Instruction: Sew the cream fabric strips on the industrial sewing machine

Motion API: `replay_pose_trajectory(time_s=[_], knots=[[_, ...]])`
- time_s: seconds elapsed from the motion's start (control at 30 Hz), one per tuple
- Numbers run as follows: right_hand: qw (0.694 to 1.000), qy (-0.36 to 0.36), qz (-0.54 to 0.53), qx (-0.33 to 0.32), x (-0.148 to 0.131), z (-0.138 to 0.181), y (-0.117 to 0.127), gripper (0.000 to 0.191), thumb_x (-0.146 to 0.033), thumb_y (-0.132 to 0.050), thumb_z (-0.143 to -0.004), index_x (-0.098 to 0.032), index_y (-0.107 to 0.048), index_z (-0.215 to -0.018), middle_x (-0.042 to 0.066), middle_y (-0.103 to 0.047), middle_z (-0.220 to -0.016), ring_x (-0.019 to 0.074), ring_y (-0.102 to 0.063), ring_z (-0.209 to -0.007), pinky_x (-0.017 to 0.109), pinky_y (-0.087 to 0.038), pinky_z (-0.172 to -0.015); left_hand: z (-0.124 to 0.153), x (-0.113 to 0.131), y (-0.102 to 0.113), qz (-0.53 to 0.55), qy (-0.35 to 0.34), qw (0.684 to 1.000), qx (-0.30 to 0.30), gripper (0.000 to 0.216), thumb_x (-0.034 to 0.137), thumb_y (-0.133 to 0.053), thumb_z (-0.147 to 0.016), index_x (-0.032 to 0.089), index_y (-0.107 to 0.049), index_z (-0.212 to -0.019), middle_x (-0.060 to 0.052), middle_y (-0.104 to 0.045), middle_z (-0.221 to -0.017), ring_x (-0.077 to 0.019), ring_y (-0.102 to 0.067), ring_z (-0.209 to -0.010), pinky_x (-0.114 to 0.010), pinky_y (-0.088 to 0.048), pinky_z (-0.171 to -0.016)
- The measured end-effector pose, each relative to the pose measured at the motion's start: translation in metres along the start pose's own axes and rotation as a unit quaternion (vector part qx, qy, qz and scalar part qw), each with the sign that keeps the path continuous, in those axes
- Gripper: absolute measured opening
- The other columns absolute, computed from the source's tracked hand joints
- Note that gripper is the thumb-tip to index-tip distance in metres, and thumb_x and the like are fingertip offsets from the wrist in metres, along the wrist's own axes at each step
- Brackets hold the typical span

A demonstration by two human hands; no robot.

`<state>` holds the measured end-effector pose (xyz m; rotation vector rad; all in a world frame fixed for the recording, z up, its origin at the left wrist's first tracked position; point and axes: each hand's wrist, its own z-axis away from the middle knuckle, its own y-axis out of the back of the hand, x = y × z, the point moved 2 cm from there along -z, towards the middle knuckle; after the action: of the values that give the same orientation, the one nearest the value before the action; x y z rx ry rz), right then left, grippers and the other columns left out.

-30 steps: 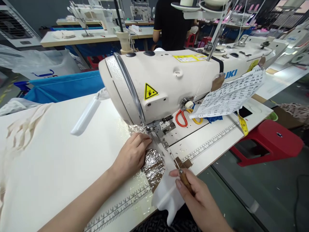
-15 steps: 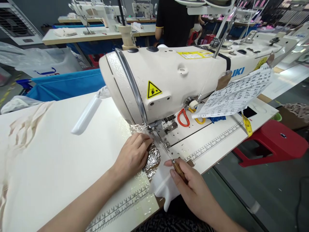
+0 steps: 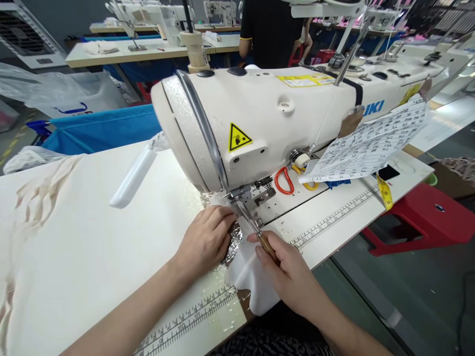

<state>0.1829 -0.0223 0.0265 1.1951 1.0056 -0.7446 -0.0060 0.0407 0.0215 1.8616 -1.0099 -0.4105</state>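
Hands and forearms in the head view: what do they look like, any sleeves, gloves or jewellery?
Both the left hand and the right hand are bare, with no gloves. No rings, watch or bracelet show on either. Both forearms are uncovered as far as the picture reaches, so no sleeve appears. The nails look short and unpainted.

Sewing machine [image 3: 267,123] sits on the table [image 3: 85,237], landmark. Left hand [image 3: 206,237] on the shiny piece [image 3: 234,240] just in front of its needle end; right hand [image 3: 285,272] just right of that, holding an awl [image 3: 256,232] pointing at the presser foot [image 3: 245,198]. Scissors [image 3: 285,180] under its arm, paper sheet [image 3: 371,143] right of them. Stool [image 3: 426,217] off its right end, bin [image 3: 100,131] behind-left, person [image 3: 267,32] behind.
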Motion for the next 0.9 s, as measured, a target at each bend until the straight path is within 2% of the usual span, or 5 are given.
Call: replay_pose_trajectory(time_s=[0.37, 0.53, 0.63, 0.77, 0.9], knots=[[0.998, 0.041, 0.049, 0.013, -0.005, -0.004, -0.003, 0.022, -0.024, -0.041, -0.1, -0.019, -0.059, -0.11, 0.001, -0.066, -0.077, 0.0167, -0.06, -0.062, 0.028, -0.047, -0.061, 0.001, -0.002, -0.006, -0.085, 0.038, 0.995, -0.04, 0.032, 0.013, -0.046, -0.089, 0.012, -0.057, -0.119, -0.015, -0.06, -0.114, -0.029, -0.056, -0.104, -0.044, -0.057, -0.081], [0.978, 0.176, 0.103, 0.03, -0.019, 0.004, -0.011, 0.027, -0.015, -0.038, -0.098, -0.015, -0.053, -0.121, 0.01, -0.071, -0.104, 0.0217, -0.067, -0.09, 0.033, -0.052, -0.076, 0.001, -0.003, -0.007, -0.048, 0.061, 0.996, -0.045, 0.033, 0.011, -0.043, -0.091, 0.008, -0.057, -0.12, -0.016, -0.057, -0.114, -0.0281, -0.055, -0.103, -0.044, -0.057, -0.084], [0.955, 0.268, 0.124, 0.027, -0.034, 0.004, -0.021, 0.03, -0.013, -0.039, -0.095, -0.013, -0.053, -0.121, 0.011, -0.07, -0.098, 0.0213, -0.066, -0.084, 0.031, -0.053, -0.071, -0.005, -0.005, -0.005, -0.039, 0.052, 0.997, -0.04, 0.03, 0.012, -0.044, -0.092, 0.009, -0.057, -0.12, -0.015, -0.058, -0.107, -0.0257, -0.055, -0.098, -0.041, -0.057, -0.082], [0.923, 0.348, 0.154, 0.054, -0.048, 0.006, -0.035, 0.029, -0.013, -0.04, -0.094, -0.011, -0.054, -0.119, 0.008, -0.068, -0.085, 0.0201, -0.062, -0.07, 0.03, -0.05, -0.061, -0.016, -0.008, -0.008, -0.101, 0.054, 0.99, -0.077, 0.021, 0.012, -0.042, -0.094, 0.013, -0.063, -0.097, -0.011, -0.059, -0.089, -0.0239, -0.054, -0.081, -0.036, -0.055, -0.07], [0.933, 0.313, 0.173, 0.049, -0.043, 0.014, -0.033, 0.03, -0.012, -0.038, -0.094, -0.012, -0.055, -0.118, 0.008, -0.069, -0.086, 0.0208, -0.063, -0.068, 0.03, -0.05, -0.058, -0.018, -0.015, -0.011, -0.094, 0.112, 0.988, -0.048, 0.023, 0.016, -0.041, -0.097, 0.017, -0.062, -0.087, -0.008, -0.062, -0.083, -0.0223, -0.056, -0.076, -0.033, -0.051, -0.062]])
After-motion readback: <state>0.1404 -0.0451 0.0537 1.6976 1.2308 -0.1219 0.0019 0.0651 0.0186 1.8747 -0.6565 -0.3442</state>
